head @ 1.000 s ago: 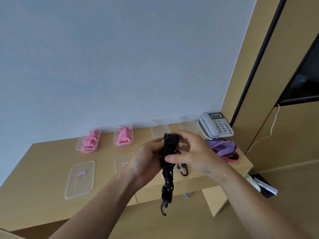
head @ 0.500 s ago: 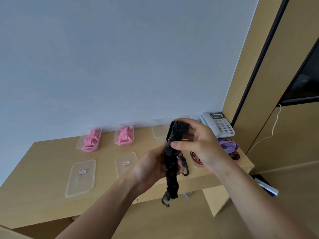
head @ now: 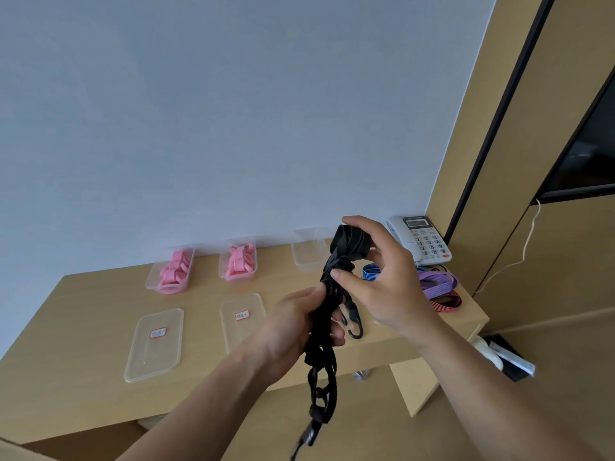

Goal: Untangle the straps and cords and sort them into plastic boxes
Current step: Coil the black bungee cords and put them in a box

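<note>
1. You are holding a bundle of black cords (head: 327,314) up in front of you, above the near edge of the wooden table (head: 83,377), with both hands closed on it.
2. Your right hand (head: 382,281) is gripping the upper part of the bundle: the fingers are curling over the folded top and the thumb is pressing against the cords lower down.
3. Your left hand (head: 293,331) is clutching the bundle just below your right thumb, fingers wrapped around the strands.
4. Below your left hand the loose cords are hanging down, ending in a blurred black end piece.
5. A black hook (head: 355,324) is dangling from the bundle just to the right of your left hand, under your right palm.
6. Beyond your right hand, a blue striped strap (head: 371,271), purple straps (head: 437,283) and a red strap (head: 447,301) are lying on the table, near a white telephone (head: 422,239).
7. Behind the bundle, an empty clear box (head: 307,252) is sitting by the wall.
8. To the left of your hands, two clear boxes (head: 170,269) (head: 239,262) are holding pink straps, and two clear lids (head: 154,344) (head: 241,319) are lying flat nearer to you.
</note>
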`<state>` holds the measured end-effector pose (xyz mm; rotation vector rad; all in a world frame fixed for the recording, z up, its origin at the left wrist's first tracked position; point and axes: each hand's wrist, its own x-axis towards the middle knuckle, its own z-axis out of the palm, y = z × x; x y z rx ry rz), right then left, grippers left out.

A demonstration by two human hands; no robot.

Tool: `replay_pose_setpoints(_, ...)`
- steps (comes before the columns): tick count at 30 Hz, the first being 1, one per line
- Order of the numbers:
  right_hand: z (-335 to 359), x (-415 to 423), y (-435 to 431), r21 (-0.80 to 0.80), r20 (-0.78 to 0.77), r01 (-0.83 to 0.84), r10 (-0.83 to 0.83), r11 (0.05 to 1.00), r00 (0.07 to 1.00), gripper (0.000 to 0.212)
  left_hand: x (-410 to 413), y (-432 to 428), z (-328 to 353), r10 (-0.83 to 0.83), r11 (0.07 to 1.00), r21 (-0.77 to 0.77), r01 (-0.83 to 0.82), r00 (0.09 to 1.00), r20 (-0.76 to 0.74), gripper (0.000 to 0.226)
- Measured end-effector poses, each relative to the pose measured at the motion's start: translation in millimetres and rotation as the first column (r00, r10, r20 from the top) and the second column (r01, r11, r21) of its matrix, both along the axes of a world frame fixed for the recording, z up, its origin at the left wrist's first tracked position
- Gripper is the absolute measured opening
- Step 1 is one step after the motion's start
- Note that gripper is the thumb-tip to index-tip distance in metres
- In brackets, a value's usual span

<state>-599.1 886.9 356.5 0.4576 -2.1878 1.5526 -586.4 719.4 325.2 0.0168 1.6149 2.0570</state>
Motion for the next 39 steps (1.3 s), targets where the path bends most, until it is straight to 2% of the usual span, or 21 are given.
replay_pose_setpoints(3,1.0,-0.5,2.0,-0.017,0.035,-0.021,0.021,1.000,0.999,0.064,0.4,1.8,0.6,0.061,0.989,-0.130,-0.076,0.991,-0.117,0.030)
replay_pose_setpoints(7,-1.8,-3.3,5.7,-0.029,0.084,-0.046,0.048,0.999,0.995,0.064,0.4,1.7,-0.7,0.094,0.963,-0.234,-0.138,0.978,-0.189,0.022)
replay_pose_setpoints(13,-9.9,-8.2,2.3,0.028,-0.029,0.011,-0.010,1.000,1.000,0.061,0.4,5.1,-3.1,0.086,0.950,-0.274,-0.151,0.968,-0.235,0.019)
replay_pose_setpoints(15,-12.9,-8.8,0.0,0.076,-0.117,0.049,-0.040,0.996,0.992,0.060,-0.9,5.9,-2.9,0.100,0.966,-0.217,-0.142,0.977,-0.191,0.025)
replay_pose_setpoints(16,-15.2,-8.8,-1.2,0.108,-0.173,0.076,-0.056,0.991,0.983,0.059,-1.6,7.4,-2.0,0.125,0.980,-0.140,-0.144,0.983,-0.132,0.030)
replay_pose_setpoints(18,-21.4,-7.6,-3.7,0.177,-0.281,0.132,-0.078,0.975,0.956,0.058,-3.1,10.8,2.0,0.166,0.983,0.066,-0.170,0.984,0.062,0.041)
replay_pose_setpoints(20,-28.0,-5.2,-6.5,0.227,-0.334,0.145,-0.063,0.963,0.941,0.058,-6.4,9.8,5.3,0.134,0.964,0.198,-0.175,0.969,0.208,0.053)
replay_pose_setpoints(24,-40.7,1.9,-12.0,0.286,-0.373,0.130,-0.015,0.949,0.928,0.057,-15.8,-0.4,7.3,0.011,0.928,0.355,-0.114,0.960,0.279,0.072)
replay_pose_setpoints(27,-47.4,7.2,-13.5,0.304,-0.400,0.112,0.020,0.946,0.916,0.049,-21.9,-4.8,11.1,0.033,0.898,0.413,-0.152,0.959,0.281,0.065)
replay_pose_setpoints(32,-51.9,14.5,-16.0,0.260,-0.408,0.122,-0.005,0.958,0.913,0.035,-28.5,-8.2,16.5,0.047,0.922,0.374,-0.104,0.986,0.159,0.027)
replay_pose_setpoints(34,-50.7,14.9,-17.0,0.226,-0.402,0.160,-0.058,0.961,0.914,0.039,-29.4,-6.7,15.7,0.062,0.926,0.358,-0.117,0.985,0.160,0.021)
replay_pose_setpoints(36,-49.8,15.8,-18.5,0.195,-0.360,0.201,-0.121,0.960,0.925,0.053,-30.5,-4.1,13.2,0.102,0.926,0.342,-0.156,0.980,0.172,0.023)
replay_pose_setpoints(37,-49.9,16.7,-19.4,0.158,-0.280,0.192,-0.143,0.969,0.949,0.066,-31.4,-2.8,12.3,0.122,0.922,0.344,-0.178,0.976,0.178,0.023)
replay_pose_setpoints(39,-49.6,19.6,-23.3,0.046,0.043,0.100,-0.102,0.994,0.994,0.090,-33.6,-1.2,11.4,0.151,0.907,0.364,-0.210,0.971,0.185,0.020)
